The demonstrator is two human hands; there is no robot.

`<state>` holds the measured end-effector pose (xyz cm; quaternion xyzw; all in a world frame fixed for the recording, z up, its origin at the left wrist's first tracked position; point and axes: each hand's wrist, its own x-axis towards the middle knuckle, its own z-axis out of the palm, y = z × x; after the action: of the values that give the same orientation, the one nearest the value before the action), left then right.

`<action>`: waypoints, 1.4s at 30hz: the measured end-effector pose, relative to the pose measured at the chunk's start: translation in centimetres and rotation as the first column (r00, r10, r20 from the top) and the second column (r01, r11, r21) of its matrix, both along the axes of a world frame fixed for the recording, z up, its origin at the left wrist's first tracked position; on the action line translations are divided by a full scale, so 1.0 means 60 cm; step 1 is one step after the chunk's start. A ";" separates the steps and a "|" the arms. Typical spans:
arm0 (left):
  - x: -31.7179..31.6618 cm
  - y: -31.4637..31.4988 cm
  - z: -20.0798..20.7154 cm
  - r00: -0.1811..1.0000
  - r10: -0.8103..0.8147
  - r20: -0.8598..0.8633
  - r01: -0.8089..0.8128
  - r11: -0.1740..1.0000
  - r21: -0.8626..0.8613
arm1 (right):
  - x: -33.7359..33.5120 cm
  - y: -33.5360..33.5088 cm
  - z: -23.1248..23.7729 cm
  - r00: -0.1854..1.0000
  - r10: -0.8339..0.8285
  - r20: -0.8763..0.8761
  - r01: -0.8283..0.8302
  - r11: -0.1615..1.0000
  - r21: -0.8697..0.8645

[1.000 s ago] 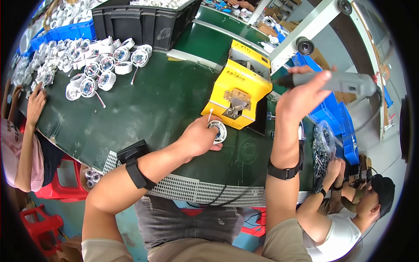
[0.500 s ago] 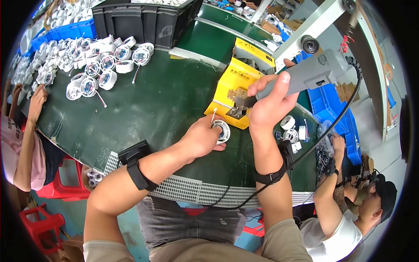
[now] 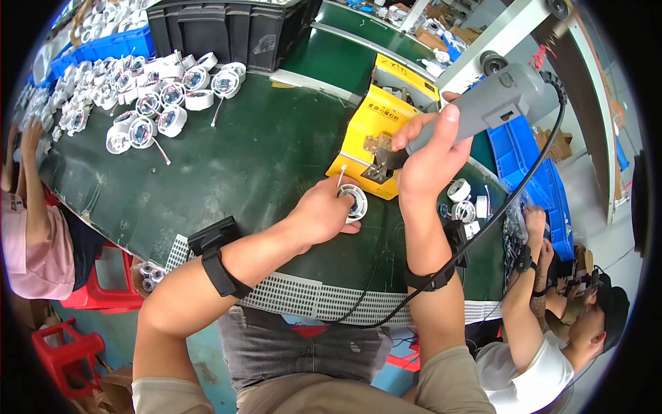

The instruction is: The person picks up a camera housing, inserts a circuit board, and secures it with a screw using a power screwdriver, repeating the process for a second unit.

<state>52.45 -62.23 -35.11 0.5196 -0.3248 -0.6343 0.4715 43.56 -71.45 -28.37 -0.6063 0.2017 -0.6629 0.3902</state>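
Note:
My left hand (image 3: 318, 215) is closed on a round white housing (image 3: 362, 207) with a blue circuit board inside, held low over the green worktable. A short white cable sticks up from the housing beside the fingers. My right hand (image 3: 436, 164) grips a grey electric screwdriver (image 3: 491, 107), thumb along its body and fingers wrapped round its lower end. The screwdriver slants down to the left. Its tip is at the metal outlet of a yellow screw feeder box (image 3: 379, 114); whether it touches a screw is hidden.
Many white housings with boards and wires (image 3: 155, 103) lie at the left, before a black crate (image 3: 214, 34). A few more housings (image 3: 463, 200) sit right of my forearm, near blue bins (image 3: 534, 179). The screwdriver's black cable (image 3: 496, 221) crosses my right forearm. Co-workers sit on both sides.
My two hands, the housing and the screwdriver hold nearly the same places; the view has shifted slightly. At the left, a co-worker's hand has moved away toward the pile's far left.

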 end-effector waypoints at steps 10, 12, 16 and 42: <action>0.001 -0.001 0.003 1.000 -0.006 -0.006 0.006 1.000 0.003 | -0.017 0.070 -0.030 0.989 0.147 0.029 -0.149 0.980 0.133; 0.001 -0.001 0.002 1.000 -0.012 -0.004 0.012 1.000 0.002 | -0.019 0.069 -0.035 0.984 0.179 0.023 -0.180 0.974 0.139; 0.001 -0.001 0.001 1.000 -0.017 -0.011 0.017 1.000 -0.007 | -0.020 0.069 -0.043 0.981 0.191 0.019 -0.192 0.972 0.135; 0.124 0.023 0.029 0.100 0.447 0.889 -0.056 0.894 -0.444 | -0.214 0.044 -0.052 0.706 -0.290 -0.646 0.288 0.951 -0.112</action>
<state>59.88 -60.87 -33.39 0.7733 -0.5473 0.0068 0.3202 30.71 -68.84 -31.51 -0.7610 0.4168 -0.4614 0.1851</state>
